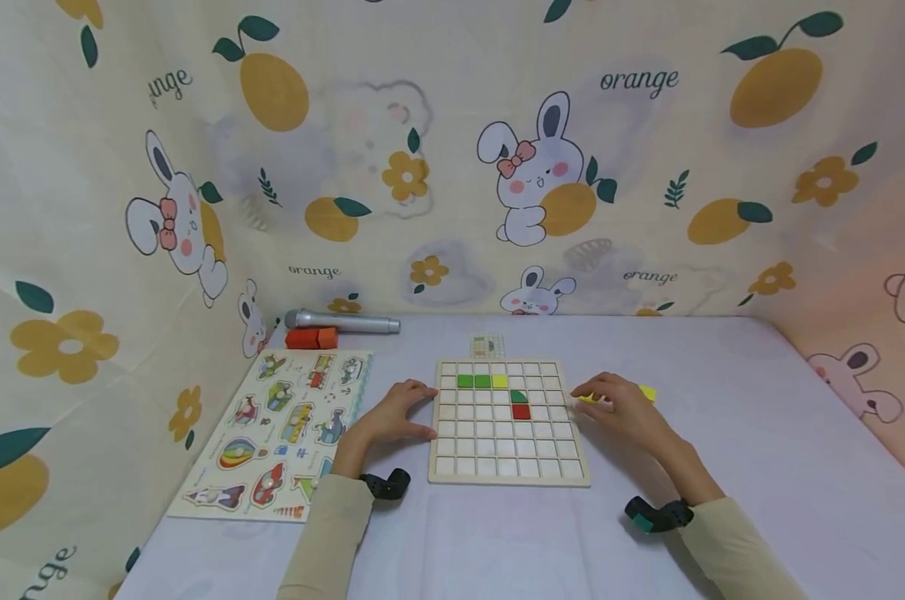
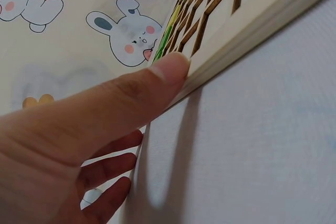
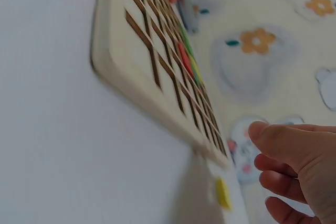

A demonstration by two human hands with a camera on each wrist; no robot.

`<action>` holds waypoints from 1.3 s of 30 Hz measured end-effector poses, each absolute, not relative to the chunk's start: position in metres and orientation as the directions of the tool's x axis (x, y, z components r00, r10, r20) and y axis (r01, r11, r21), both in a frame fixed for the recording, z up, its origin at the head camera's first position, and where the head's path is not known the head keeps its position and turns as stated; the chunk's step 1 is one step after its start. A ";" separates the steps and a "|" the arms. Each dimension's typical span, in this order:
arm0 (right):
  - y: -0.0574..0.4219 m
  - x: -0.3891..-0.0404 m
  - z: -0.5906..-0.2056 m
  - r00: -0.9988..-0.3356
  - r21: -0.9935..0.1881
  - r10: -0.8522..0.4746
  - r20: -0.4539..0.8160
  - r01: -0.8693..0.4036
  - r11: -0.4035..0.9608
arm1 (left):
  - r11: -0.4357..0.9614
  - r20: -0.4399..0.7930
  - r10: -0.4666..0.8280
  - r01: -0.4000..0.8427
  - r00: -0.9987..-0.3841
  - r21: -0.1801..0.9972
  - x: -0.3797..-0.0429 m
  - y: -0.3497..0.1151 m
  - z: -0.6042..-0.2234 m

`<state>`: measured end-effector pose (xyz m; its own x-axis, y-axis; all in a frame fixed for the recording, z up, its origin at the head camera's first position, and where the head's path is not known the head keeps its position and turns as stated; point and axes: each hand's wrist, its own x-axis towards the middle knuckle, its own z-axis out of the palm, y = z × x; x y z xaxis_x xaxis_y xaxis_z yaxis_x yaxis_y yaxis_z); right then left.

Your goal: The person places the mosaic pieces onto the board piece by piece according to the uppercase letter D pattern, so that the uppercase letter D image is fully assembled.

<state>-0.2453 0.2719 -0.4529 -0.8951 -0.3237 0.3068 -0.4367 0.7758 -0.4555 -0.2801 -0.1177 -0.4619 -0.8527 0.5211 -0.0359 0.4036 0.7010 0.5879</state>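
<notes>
A square wooden grid board (image 1: 508, 481) lies on the cloth, with two green square tiles (image 1: 473, 382), a yellow tile (image 1: 500, 382), a green rounded-corner tile (image 1: 518, 397) and a red square tile (image 1: 521, 412) in its cells. My left hand (image 1: 394, 415) rests along the board's left edge, thumb (image 2: 173, 66) against its side and fingers spread. Beyond the right edge hovers my right hand (image 1: 619, 407), thumb and index finger close together, other fingers bent. Yellow shows by these fingertips; I cannot tell whether they hold it. Another yellow piece (image 1: 648, 392) lies behind this hand.
A small pattern card (image 1: 487, 345) lies behind the board. To the left is a picture puzzle board (image 1: 227, 467) with vehicle pieces. A silver microphone (image 1: 343, 322) and a red-orange block (image 1: 312, 338) lie at the back left. Printed cloth walls rise around the table.
</notes>
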 end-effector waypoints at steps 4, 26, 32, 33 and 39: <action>0.297 -0.236 -0.448 -0.890 -0.425 -0.295 0.347 -0.430 0.797 | 0.712 -0.048 0.506 0.386 -0.861 0.586 -0.279 -0.117 -0.461; 0.321 -0.227 -0.468 -0.981 -0.444 -0.139 0.135 -0.185 0.877 | 0.711 -0.058 0.508 0.380 -0.859 0.592 -0.279 -0.117 -0.464; 0.321 -0.229 -0.462 -0.978 -0.446 -0.188 0.092 -0.210 0.870 | 0.711 -0.046 0.510 0.391 -0.859 0.584 -0.280 -0.117 -0.464; 0.320 -0.230 -0.461 -0.977 -0.450 -0.195 0.089 -0.214 0.867 | 0.712 -0.045 0.510 0.391 -0.859 0.583 -0.280 -0.117 -0.464; 0.302 -0.233 -0.460 -0.950 -0.482 -0.270 0.157 -0.313 0.819 | 0.711 -0.041 0.515 0.400 -0.856 0.578 -0.282 -0.117 -0.465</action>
